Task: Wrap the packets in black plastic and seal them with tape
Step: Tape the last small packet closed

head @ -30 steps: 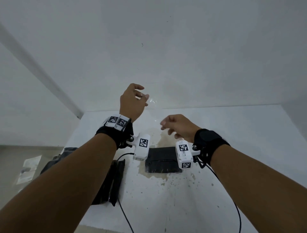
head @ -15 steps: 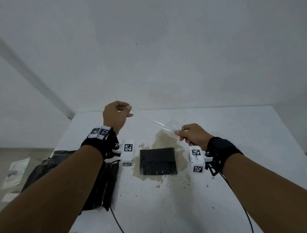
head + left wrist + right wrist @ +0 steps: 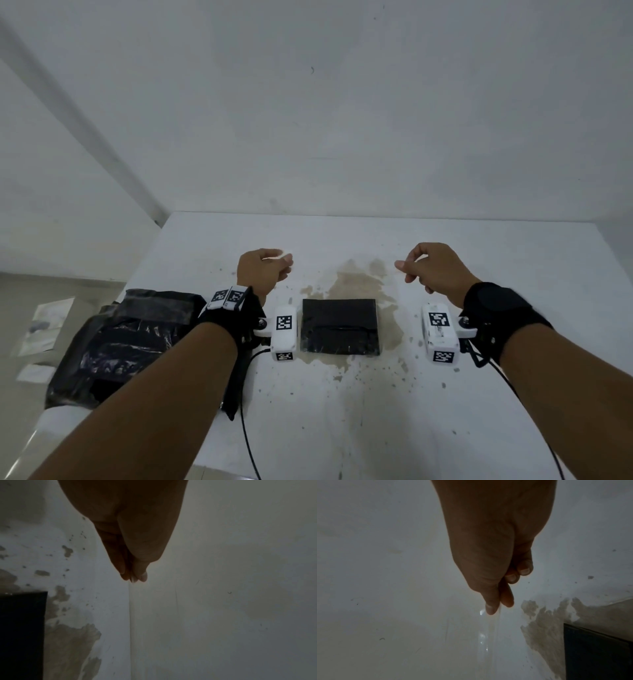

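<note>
Wide white tabletop (image 3: 376, 411) here, matte and scuffed, with a ragged brownish stain (image 3: 356, 284) and dark specks spattered across the middle. Off the left edge slumps a crumpled pile of glossy black plastic sheeting (image 3: 130, 339), creased and catching the light. Dead centre, on the near edge of the stain, lies the flat rectangular packet wrapped in black plastic (image 3: 340, 327), neat corners and a fold line running across its top face. Above and just beyond it stretches a strip of clear tape (image 3: 488, 635), glinting and nearly invisible; it is plain in the right wrist view only. The left hand (image 3: 263, 274) is up off the table left of the packet, fingertips (image 3: 135, 574) pressed tight together, pinching something thin and pale. The right hand (image 3: 433, 270) mirrors it on the right, thumb and forefinger nipping the tape's end, other fingers curled in.
</note>
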Motion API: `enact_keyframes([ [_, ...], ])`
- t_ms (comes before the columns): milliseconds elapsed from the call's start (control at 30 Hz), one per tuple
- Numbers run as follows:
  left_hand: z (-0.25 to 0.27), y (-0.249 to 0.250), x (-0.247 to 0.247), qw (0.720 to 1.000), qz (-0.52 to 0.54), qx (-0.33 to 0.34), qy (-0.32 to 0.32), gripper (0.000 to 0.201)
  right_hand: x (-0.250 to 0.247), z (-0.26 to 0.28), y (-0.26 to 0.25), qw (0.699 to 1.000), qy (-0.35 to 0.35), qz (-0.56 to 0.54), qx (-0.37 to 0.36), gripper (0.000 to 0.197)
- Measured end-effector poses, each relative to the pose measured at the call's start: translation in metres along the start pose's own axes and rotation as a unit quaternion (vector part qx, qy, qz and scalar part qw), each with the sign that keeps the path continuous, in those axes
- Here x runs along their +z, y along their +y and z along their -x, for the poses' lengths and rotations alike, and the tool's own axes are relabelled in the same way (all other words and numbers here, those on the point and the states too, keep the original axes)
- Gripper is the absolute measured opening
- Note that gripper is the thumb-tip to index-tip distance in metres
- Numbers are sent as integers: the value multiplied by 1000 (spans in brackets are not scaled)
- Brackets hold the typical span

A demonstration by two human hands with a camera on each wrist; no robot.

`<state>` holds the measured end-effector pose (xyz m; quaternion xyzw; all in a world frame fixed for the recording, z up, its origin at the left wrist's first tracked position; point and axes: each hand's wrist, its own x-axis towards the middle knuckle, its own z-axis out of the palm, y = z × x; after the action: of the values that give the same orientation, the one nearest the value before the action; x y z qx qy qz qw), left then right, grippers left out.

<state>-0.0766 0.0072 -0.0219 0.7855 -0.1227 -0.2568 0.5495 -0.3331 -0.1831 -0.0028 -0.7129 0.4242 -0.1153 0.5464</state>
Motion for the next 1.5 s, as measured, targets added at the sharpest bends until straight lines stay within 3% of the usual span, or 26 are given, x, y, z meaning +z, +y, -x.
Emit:
enact_keyframes([
  [233, 2, -5, -3, 983, 138, -108, -59, 15, -6, 1, -21, 996, 27, -35, -74, 26],
  [433, 9, -8, 2, 975, 98, -168, -104, 10, -12, -2, -41, 991, 27, 10, -127, 25],
  [567, 6, -6, 9, 975, 6, -161, -155, 14, -21, -6, -52, 987, 36, 32, -153, 25],
  [667, 4, -8, 12, 973, 36, -166, -156, 12, -24, -7, -58, 985, 38, 51, -158, 24],
  [800, 3, -6, 15, 981, 107, -138, -82, 15, -24, -9, -52, 988, 37, 66, -131, 22],
  [967, 5, 0, 6, 1000, -15, -3, -16, 15, -8, -12, -11, 996, 39, 64, -41, 19],
  [1233, 15, -69, -4, 975, -217, -44, 1, 15, 51, -8, 73, 997, 24, 58, 40, 20],
  [1500, 20, -105, -4, 975, -209, -67, 16, 22, 80, -3, 107, 996, 39, 49, 67, 18],
])
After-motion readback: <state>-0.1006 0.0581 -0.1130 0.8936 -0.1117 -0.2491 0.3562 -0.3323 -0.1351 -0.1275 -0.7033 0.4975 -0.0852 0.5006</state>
